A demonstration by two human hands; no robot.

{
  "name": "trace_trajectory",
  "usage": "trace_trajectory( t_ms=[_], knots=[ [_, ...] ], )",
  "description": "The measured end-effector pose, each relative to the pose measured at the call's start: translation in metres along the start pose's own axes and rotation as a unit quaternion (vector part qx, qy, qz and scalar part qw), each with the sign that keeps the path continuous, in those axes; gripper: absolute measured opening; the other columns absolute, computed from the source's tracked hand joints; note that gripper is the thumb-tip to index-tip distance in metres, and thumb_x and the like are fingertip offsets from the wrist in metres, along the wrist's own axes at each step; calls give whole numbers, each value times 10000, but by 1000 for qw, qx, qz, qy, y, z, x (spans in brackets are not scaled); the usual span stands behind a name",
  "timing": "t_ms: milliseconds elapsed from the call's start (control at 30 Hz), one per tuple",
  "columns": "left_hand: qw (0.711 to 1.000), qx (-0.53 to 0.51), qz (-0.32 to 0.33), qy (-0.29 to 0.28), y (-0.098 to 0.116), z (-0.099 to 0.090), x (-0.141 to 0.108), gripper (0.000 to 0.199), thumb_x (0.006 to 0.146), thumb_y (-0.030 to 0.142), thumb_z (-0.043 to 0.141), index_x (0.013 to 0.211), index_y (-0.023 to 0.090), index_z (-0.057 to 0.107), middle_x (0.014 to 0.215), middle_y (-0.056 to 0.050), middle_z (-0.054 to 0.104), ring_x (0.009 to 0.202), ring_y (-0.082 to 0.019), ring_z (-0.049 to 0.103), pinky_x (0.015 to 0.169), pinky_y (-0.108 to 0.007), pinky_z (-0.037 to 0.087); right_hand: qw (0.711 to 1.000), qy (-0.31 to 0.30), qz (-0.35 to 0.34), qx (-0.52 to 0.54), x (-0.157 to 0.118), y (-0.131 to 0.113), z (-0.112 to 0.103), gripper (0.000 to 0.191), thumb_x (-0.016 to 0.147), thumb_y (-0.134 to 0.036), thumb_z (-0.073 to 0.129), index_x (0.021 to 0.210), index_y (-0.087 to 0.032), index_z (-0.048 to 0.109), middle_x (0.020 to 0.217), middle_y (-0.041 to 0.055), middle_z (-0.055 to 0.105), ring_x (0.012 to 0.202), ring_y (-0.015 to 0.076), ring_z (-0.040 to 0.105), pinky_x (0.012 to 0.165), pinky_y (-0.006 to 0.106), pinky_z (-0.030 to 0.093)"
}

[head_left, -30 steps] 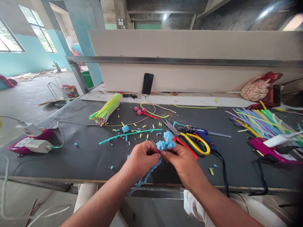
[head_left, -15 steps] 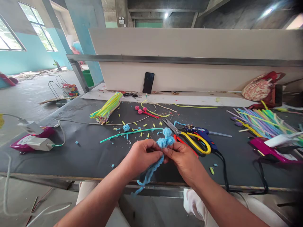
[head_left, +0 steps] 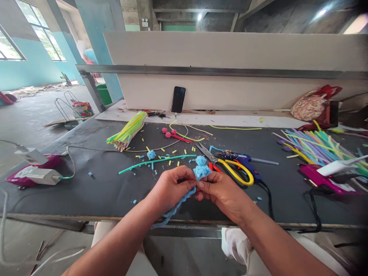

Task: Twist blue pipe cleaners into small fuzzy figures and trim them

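Between both hands is a fluffy light-blue pipe-cleaner piece [head_left: 201, 171], bunched into rounded loops at its top. Twisted blue tails [head_left: 175, 209] hang from it down toward the table's front edge. My left hand [head_left: 174, 188] pinches it from the left, thumb and forefinger closed. From the right, the thumb and fingers of my right hand [head_left: 221, 191] grip it just below the loops. Scissors with yellow-and-black handles [head_left: 238, 171] lie beyond my right hand, next to a blue glue gun [head_left: 244, 159]. A small blue pompom-like ball [head_left: 151, 154] sits beyond my left hand.
A green stem [head_left: 155, 163] and cut bits lie mid-table. Pink-tipped red stems [head_left: 178, 136] are behind. Yellow-green pipe cleaners [head_left: 129, 130] stand bundled at left, mixed colours [head_left: 313, 147] at right. A phone [head_left: 178, 99] leans at the back. Power strips [head_left: 330, 180] with cables sit at right and left.
The blue loops have turned and look more compact, and the hanging tails have swung left. Both hands keep their pinch. The whole view has shifted slightly.
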State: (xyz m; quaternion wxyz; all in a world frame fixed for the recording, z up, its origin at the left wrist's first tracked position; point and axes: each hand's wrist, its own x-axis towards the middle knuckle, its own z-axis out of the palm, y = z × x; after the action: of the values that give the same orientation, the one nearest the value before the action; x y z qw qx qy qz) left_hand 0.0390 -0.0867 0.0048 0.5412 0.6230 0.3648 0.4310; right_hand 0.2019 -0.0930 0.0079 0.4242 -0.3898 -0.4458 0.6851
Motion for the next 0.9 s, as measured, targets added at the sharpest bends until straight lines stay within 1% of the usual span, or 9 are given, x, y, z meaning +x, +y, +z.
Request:
trace_trajectory(
  t_ms=[100, 167, 267, 367, 500, 567, 733, 900],
  knots=[
    [999, -41, 4, 22, -5, 5, 1, 120, 732, 163, 611, 744, 175, 492, 654, 45, 558, 602, -92, 534, 585, -212, 429, 1000, -1, -14, 4, 0, 0, 2, 200, 624, -284, 795, 695, -144, 672, 603, -14, 619, 534, 105, 568, 549, 243, 459],
    [997, -72, -21, 35, -6, 9, 1, 168, 739, 185, 607, 753, 194, 440, 608, 55, 552, 543, -97, 531, 516, -214, 430, 1000, 3, -29, -5, -1, 0, 4, 178, 652, -278, 779, 687, -149, 661, 580, -17, 618, 535, 110, 579, 575, 254, 463],
    [990, -123, -55, 31, -4, 13, 1, 209, 768, 244, 588, 739, 208, 384, 545, 58, 550, 484, -109, 533, 444, -208, 412, 998, 22, -54, -28, -2, 2, 4, 175, 695, -285, 746, 648, -162, 631, 525, -26, 603, 536, 136, 601, 620, 291, 472],
    [988, -140, -54, 20, -2, 14, -1, 199, 788, 276, 578, 753, 202, 397, 562, 35, 592, 505, -113, 552, 464, -212, 422, 994, 41, -74, -65, -3, 5, 1, 179, 740, -303, 705, 658, -171, 616, 535, -25, 603, 550, 152, 609, 632, 310, 465],
    [992, -108, -48, 30, 0, 11, -4, 142, 791, 257, 581, 751, 168, 478, 624, 13, 626, 528, -89, 552, 535, -214, 443, 987, 71, -99, -108, -1, 9, -6, 170, 773, -322, 675, 697, -182, 616, 588, -20, 618, 572, 143, 592, 644, 310, 452],
    [994, -90, -46, 35, 1, 11, -5, 123, 788, 243, 583, 742, 157, 507, 637, 9, 630, 533, -85, 551, 551, -214, 448, 984, 74, -106, -119, 0, 10, -7, 176, 775, -334, 674, 699, -187, 614, 590, -21, 617, 581, 146, 591, 660, 319, 451],
    [996, -74, -34, 31, 3, 13, -3, 91, 773, 207, 578, 725, 158, 519, 609, 14, 622, 555, -99, 555, 552, -220, 464, 983, 65, -102, -135, 2, 10, -7, 185, 782, -348, 660, 714, -181, 620, 606, -6, 626, 618, 173, 606, 678, 343, 452],
    [998, -19, -48, 24, 6, 10, -2, 77, 762, 195, 557, 700, 165, 524, 608, 18, 623, 514, -84, 513, 504, -200, 438, 987, 39, -105, -112, 1, 9, -6, 131, 768, -302, 672, 738, -179, 636, 628, -11, 615, 609, 151, 580, 659, 318, 452]
  ],
)
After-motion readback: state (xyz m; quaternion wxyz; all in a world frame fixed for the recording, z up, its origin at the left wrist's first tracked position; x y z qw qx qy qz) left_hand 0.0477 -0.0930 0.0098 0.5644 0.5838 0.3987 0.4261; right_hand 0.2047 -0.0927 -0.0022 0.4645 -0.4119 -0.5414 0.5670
